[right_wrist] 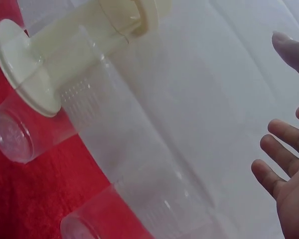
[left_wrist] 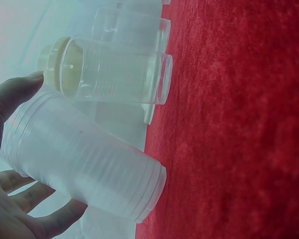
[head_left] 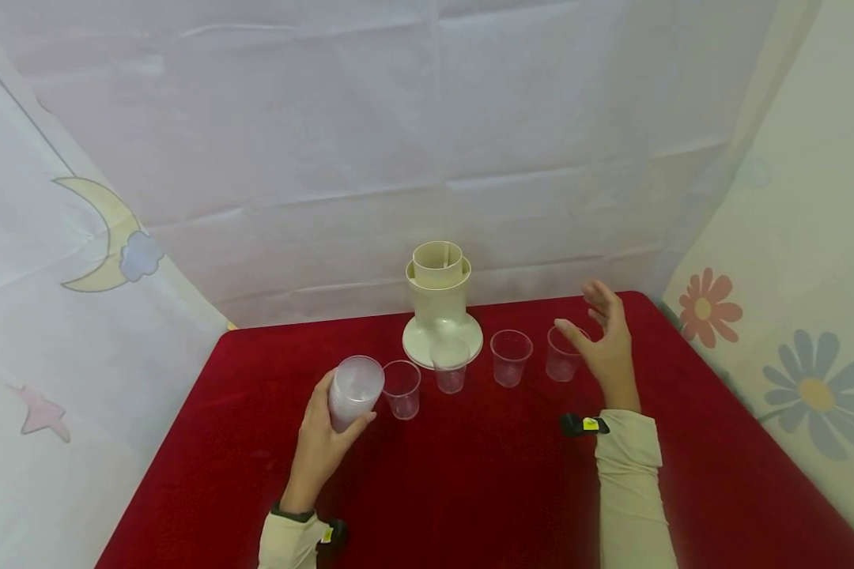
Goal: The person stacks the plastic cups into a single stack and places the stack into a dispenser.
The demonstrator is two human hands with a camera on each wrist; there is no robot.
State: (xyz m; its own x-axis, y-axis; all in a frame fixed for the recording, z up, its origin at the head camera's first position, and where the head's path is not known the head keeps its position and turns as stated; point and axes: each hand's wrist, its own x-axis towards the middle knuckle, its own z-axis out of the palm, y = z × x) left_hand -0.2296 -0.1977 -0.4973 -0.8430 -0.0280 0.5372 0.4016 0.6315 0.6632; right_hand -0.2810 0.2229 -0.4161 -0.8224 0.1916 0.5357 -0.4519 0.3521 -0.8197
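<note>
My left hand (head_left: pixel 320 438) grips a stack of nested clear plastic cups (head_left: pixel 356 387), thumb on one side and fingers on the other. In the left wrist view the stack (left_wrist: pixel 89 154) tilts close over the cloth. Single clear cups stand upright in a row: one (head_left: pixel 402 391) right beside the stack, then a second (head_left: pixel 450 367), a third (head_left: pixel 510 359) and a rightmost one (head_left: pixel 561 363). My right hand (head_left: pixel 608 348) is raised at the rightmost cup, thumb and fingers spread apart with nothing between them. It overlaps that cup's rim in the head view.
Behind the row stands a cream plastic holder (head_left: pixel 437 304) with two upright tubes on a round base. Red cloth (head_left: pixel 470 482) covers the table. White sheets (head_left: pixel 327 158) hang close behind the far edge and along both sides.
</note>
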